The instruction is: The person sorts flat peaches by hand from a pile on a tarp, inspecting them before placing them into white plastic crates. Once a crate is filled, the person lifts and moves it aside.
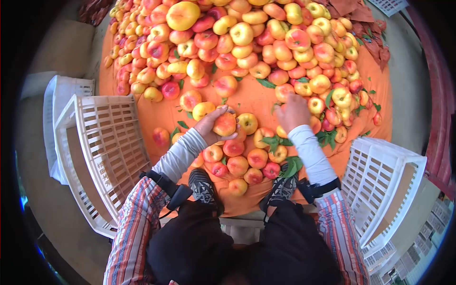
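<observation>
My left hand [212,126] is wrapped around a red-orange flat peach [224,124], held above a loose group of peaches between my feet. My right hand [293,113] is closed, its fingers curled down near the lower edge of the big peach pile [285,52]. Whatever lies inside those fingers is hidden. Just beyond the fingertips sits an orange-red peach [284,92]. Green leaves [276,143] lie among the peaches [237,165] below my hands.
An orange cloth [161,116] lies under the fruit. On the left stands a white slatted plastic crate [114,147], with another white crate [71,90] behind it. To the right is a white crate [375,180]. My shoes [204,185] rest at the cloth's near edge.
</observation>
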Tool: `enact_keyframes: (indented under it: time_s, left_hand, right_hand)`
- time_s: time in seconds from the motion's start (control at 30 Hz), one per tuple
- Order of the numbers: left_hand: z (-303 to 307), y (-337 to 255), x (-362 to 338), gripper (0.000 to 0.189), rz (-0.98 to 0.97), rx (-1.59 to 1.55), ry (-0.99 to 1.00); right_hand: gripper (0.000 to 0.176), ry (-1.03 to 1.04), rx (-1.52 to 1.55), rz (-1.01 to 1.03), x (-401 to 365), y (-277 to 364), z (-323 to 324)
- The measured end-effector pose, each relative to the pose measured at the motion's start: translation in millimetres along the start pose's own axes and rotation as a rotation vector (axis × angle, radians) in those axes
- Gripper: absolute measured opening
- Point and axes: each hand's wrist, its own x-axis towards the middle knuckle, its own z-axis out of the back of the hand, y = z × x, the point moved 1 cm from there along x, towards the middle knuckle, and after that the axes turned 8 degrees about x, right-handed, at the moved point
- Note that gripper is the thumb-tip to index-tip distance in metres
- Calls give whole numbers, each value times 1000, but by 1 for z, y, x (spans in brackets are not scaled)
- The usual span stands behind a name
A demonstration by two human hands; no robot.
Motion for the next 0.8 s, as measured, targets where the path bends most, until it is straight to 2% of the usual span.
enact_keyframes:
  time_s: [0.07, 0.13, 0.17, 0.27, 0.37, 0.47, 0.5, 0.6, 0.63, 0.73, 0.77, 0.8]
  left_hand:
    - [13, -7, -1, 28, -84, 27, -77]
    - [24, -20, 1, 25, -190, 84, -139]
    - [23, -29, -3, 29, -202, 155, -222]
    - [41, -54, 21, 42, -434, 923, -381]
    - [31, -66, 48, 60, -715, 1544, -539]
    - [10, -79, 69, 68, -408, 1869, -480]
    - [2, -85, 66, 70, -296, 1893, -358]
    - [-2, -81, 60, 66, -226, 1631, -142]
    - [-3, -72, 56, 54, -443, 1480, -131]
    - [-7, -66, 43, 40, -332, 982, -48]
    - [-17, -60, 31, 28, -206, 629, 15]
    - [-21, -50, 28, 27, -163, 510, 24]
  right_hand:
    - [53, 32, -148, -58, 9, -12, -8]
    - [61, 70, -153, -84, 15, -8, -18]
    - [65, 86, -158, -96, 19, -6, -20]
    - [73, 86, -201, -159, 25, -2, -25]
    - [67, 138, -122, -193, 29, -2, -19]
    - [65, 32, -6, 104, 25, -18, -33]
    - [62, 37, 0, 130, 23, -19, -40]
    - [66, 49, 84, 78, 18, -14, -46]
    - [61, 27, 95, 87, 18, -15, -44]
    - [62, -67, 738, 1, 12, -23, -36]
    - [63, -82, 871, 50, 13, -26, -37]
    - [62, -52, 1041, 7, 12, -29, -39]
